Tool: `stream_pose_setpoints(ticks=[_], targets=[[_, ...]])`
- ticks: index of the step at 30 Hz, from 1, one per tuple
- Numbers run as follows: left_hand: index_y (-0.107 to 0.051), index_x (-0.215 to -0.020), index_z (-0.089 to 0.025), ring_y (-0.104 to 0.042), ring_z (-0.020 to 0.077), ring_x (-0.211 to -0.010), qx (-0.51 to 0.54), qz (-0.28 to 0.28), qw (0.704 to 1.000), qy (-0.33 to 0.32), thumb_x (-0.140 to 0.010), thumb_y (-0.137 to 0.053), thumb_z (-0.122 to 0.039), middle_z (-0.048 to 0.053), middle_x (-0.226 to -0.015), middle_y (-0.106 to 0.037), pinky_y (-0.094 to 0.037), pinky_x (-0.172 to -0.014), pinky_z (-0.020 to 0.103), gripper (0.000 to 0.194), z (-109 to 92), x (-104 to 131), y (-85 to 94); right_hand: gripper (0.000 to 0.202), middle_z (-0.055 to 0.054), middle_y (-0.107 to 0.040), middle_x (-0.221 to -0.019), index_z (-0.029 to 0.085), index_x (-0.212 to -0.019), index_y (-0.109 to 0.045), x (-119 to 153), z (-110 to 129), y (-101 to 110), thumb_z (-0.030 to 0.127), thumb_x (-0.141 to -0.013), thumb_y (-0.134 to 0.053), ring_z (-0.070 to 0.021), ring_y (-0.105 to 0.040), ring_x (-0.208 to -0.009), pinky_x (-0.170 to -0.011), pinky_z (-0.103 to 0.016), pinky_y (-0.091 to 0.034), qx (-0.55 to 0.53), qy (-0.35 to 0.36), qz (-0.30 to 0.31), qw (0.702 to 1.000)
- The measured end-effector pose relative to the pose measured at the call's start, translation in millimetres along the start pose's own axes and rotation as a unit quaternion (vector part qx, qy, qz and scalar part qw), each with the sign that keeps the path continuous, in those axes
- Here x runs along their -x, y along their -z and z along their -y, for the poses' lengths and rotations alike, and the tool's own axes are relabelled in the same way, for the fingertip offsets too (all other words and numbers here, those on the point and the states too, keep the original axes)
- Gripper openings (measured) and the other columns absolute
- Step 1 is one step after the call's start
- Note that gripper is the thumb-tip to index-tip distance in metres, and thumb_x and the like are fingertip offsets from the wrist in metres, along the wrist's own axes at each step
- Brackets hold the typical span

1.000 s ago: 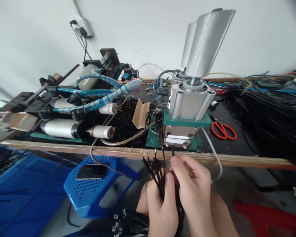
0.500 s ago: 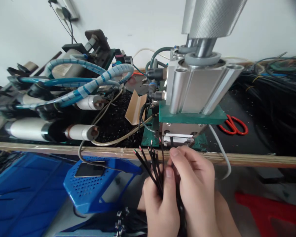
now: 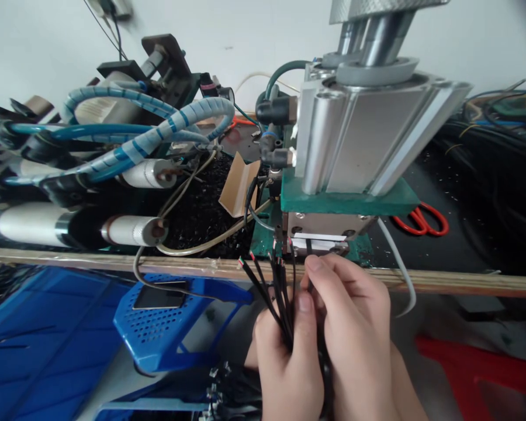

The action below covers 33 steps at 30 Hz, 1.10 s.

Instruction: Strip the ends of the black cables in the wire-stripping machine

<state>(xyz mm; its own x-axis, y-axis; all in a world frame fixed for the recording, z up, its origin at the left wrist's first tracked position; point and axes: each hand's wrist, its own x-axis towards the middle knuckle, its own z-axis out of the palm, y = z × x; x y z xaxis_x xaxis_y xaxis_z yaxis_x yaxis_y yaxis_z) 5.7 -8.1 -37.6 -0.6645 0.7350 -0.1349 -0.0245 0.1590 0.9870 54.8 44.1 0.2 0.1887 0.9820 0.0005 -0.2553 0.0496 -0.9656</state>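
Head view: our left hand (image 3: 287, 356) is closed round a bunch of black cables (image 3: 278, 298), ends fanned out below the press (image 3: 359, 140). Our right hand (image 3: 355, 327), against the left, pinches one cable (image 3: 309, 247) between thumb and finger, its tip at the press's white strips. Red scissors (image 3: 424, 220) lie right of the press; a phone (image 3: 160, 295) rests on a blue stool (image 3: 144, 333).
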Motion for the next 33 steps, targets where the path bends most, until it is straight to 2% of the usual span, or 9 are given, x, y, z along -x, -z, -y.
stream_pose_setpoints(ticks=[7, 12, 18, 22, 24, 26, 27, 30, 33], targets=[[-0.088, -0.103, -0.024, -0.077, 0.033, -0.108, -0.008, 0.007, 1.0, -0.02, -0.091, -0.075, -0.075, 0.01, -0.109, -0.084, -0.062, -0.091, 0.04, 0.054, 13.0, -2.8, 6.0, 0.044, 0.004, -0.046, -0.053, 0.02, -0.06, -0.058, -0.8, 2.4, -1.0, 0.04, -0.093, -0.077, -0.0101, -0.042, -0.049, -0.043, -0.019, -0.035, -0.004, 0.003, -0.002, 1.0], [-0.088, -0.104, -0.025, -0.079, 0.0328, -0.105, 0.007, 0.018, 1.0, -0.01, -0.086, -0.082, -0.074, 0.009, -0.108, -0.084, -0.063, -0.084, 0.038, 0.052, 19.9, -5.4, 9.0, 0.044, 0.003, -0.049, -0.056, 0.02, -0.062, -0.057, 1.7, 0.0, -1.3, 0.043, -0.094, -0.077, -0.0117, -0.045, -0.051, -0.045, -0.021, -0.039, -0.003, -0.008, -0.009, 1.0], [-0.087, -0.105, -0.025, -0.076, 0.0343, -0.113, -0.011, 0.009, 1.0, 0.011, -0.092, -0.075, -0.075, 0.01, -0.113, -0.083, -0.06, -0.098, 0.042, 0.053, 4.9, -3.1, 5.0, 0.043, 0.003, -0.048, -0.057, 0.02, -0.063, -0.059, 1.5, -4.2, -0.5, 0.043, -0.095, -0.077, -0.0114, -0.043, -0.052, -0.045, -0.021, -0.036, 0.005, -0.002, -0.01, 1.0], [-0.088, -0.103, -0.025, -0.075, 0.034, -0.113, 0.008, 0.017, 1.0, 0.009, -0.088, -0.077, -0.077, 0.009, -0.11, -0.083, -0.061, -0.098, 0.042, 0.055, 0.1, -1.9, 6.2, 0.043, 0.003, -0.049, -0.058, 0.02, -0.065, -0.06, 3.9, -7.1, 3.4, 0.043, -0.098, -0.076, -0.0115, -0.044, -0.053, -0.046, -0.022, -0.034, -0.004, 0.002, 0.023, 1.0], [-0.088, -0.103, -0.025, -0.075, 0.0332, -0.112, 0.014, 0.003, 1.0, 0.017, -0.084, -0.081, -0.077, 0.009, -0.109, -0.083, -0.06, -0.098, 0.042, 0.056, 1.8, -2.0, 9.5, 0.043, 0.004, -0.049, -0.059, 0.02, -0.067, -0.061, 7.0, -8.7, 7.7, 0.044, -0.1, -0.074, -0.0107, -0.043, -0.052, -0.046, -0.023, -0.032, 0.0, -0.002, 0.045, 0.999], [-0.088, -0.097, -0.024, -0.076, 0.0303, -0.104, 0.03, -0.002, 0.999, 0.028, -0.079, -0.086, -0.075, 0.008, -0.103, -0.082, -0.061, -0.092, 0.038, 0.055, 2.6, -2.3, 14.0, 0.044, 0.004, -0.049, -0.06, 0.019, -0.069, -0.062, 10.4, -10.4, 13.6, 0.045, -0.104, -0.07, -0.0101, -0.042, -0.05, -0.046, -0.023, -0.031, 0.022, 0.02, 0.075, 0.997], [-0.086, -0.091, -0.023, -0.075, 0.0274, -0.094, 0.047, 0.012, 0.998, 0.033, -0.078, -0.088, -0.074, 0.007, -0.095, -0.082, -0.062, -0.086, 0.036, 0.053, 1.9, -2.4, 16.4, 0.043, 0.004, -0.05, -0.061, 0.019, -0.071, -0.063, 12.0, -11.1, 16.9, 0.044, -0.105, -0.069, -0.0102, -0.042, -0.051, -0.047, -0.024, -0.031, 0.04, 0.043, 0.091, 0.994], [-0.081, -0.076, -0.02, -0.065, 0.0172, -0.065, 0.116, 0.093, 0.988, 0.032, -0.077, -0.091, -0.07, 0.001, -0.069, -0.073, -0.057, -0.065, 0.028, 0.051, -4.4, -2.3, 23.7, 0.039, 0.002, -0.054, -0.068, 0.019, -0.075, -0.066, 16.2, -11.7, 25.8, 0.038, -0.108, -0.065, -0.0119, -0.048, -0.056, -0.051, -0.026, -0.036, 0.092, 0.126, 0.136, 0.978], [-0.083, -0.083, -0.019, -0.063, 0.0141, -0.06, 0.174, 0.127, 0.976, 0.016, -0.077, -0.095, -0.062, 0.0, -0.072, -0.075, -0.055, -0.058, 0.024, 0.044, -10.3, -2.4, 31.0, 0.036, 0.001, -0.054, -0.07, 0.019, -0.075, -0.065, 20.5, -9.8, 32.0, 0.031, -0.108, -0.063, -0.0137, -0.05, -0.06, -0.055, -0.028, -0.036, 0.133, 0.175, 0.157, 0.963]])
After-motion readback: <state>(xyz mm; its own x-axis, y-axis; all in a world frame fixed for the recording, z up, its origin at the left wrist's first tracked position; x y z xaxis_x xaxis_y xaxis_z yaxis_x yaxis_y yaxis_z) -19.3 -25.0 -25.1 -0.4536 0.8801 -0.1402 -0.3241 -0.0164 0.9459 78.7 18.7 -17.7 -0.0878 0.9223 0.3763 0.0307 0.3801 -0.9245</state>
